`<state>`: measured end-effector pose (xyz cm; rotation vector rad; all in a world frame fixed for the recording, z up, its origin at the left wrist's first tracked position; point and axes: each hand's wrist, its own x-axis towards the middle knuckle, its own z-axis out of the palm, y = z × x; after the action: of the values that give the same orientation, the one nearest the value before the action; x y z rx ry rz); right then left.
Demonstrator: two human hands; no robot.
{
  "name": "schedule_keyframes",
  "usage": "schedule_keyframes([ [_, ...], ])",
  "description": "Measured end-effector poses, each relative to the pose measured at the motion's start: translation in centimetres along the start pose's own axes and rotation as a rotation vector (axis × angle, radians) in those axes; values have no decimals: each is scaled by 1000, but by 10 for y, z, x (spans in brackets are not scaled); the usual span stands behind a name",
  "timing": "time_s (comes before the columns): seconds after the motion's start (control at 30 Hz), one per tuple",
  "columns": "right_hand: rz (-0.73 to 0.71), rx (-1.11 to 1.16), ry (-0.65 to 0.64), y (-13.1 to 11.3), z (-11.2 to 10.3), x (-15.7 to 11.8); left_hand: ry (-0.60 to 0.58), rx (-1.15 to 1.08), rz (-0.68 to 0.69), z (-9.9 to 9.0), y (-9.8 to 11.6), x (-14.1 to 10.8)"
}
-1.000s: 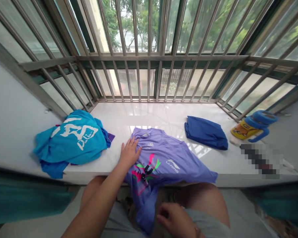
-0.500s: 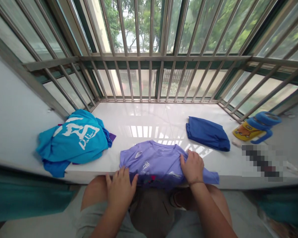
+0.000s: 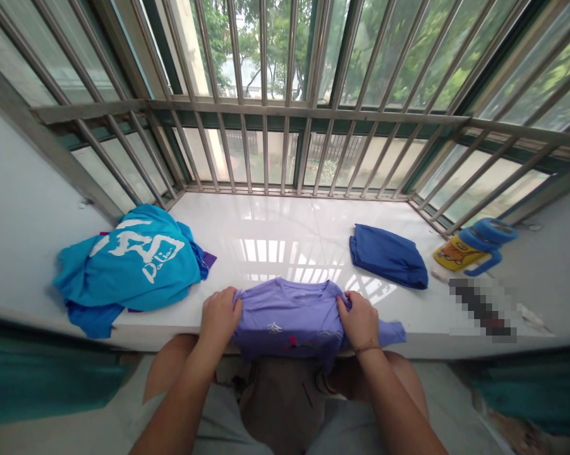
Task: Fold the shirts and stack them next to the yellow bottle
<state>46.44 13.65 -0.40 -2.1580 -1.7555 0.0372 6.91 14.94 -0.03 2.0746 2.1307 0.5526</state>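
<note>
A light purple T-shirt (image 3: 289, 313) lies across the front edge of the white sill, its neckline toward the window and its lower part hanging over the edge above my lap. My left hand (image 3: 222, 313) is closed on the shirt's left shoulder, thumb and fingers pinching the cloth. At the other shoulder, my right hand (image 3: 359, 319) grips the fabric the same way. One sleeve sticks out to the right beyond my right wrist. Small white marks and a pink print show on the shirt's front.
On the left of the white sill (image 3: 294, 221) lies a heap of clothes topped by a bright blue shirt (image 3: 128, 265) with white lettering. A folded dark blue garment (image 3: 388, 256) rests to the right. Beyond it are a blue and yellow bottle (image 3: 474, 246) and a blurred-out item. Metal bars (image 3: 266, 151) line the window.
My left hand has moved up from the shirt's lower left edge to its shoulder and closed on it. My right hand now pinches the other shoulder. The shirt's left side is drawn in.
</note>
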Motion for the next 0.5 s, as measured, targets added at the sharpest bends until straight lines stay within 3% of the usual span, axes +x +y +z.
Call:
schedule_keyframes([
  [0.17,4,9,28,-4,-3,-1,143,-341,-437,-33,-70,28],
  [0.27,10,-19,33,-7,-4,-1,357,-300,-544,-54,-88,29],
  [0.33,12,-32,34,-8,-4,-1,480,-220,-425,-59,-77,21],
  [0.37,14,-37,35,-8,-3,-1,486,-206,-319,-55,-64,16],
  [0.43,18,-44,37,-7,-2,-1,374,-228,-79,-37,-29,2],
  [0.5,21,-52,42,-7,-1,-2,174,-242,144,-9,10,-12],
])
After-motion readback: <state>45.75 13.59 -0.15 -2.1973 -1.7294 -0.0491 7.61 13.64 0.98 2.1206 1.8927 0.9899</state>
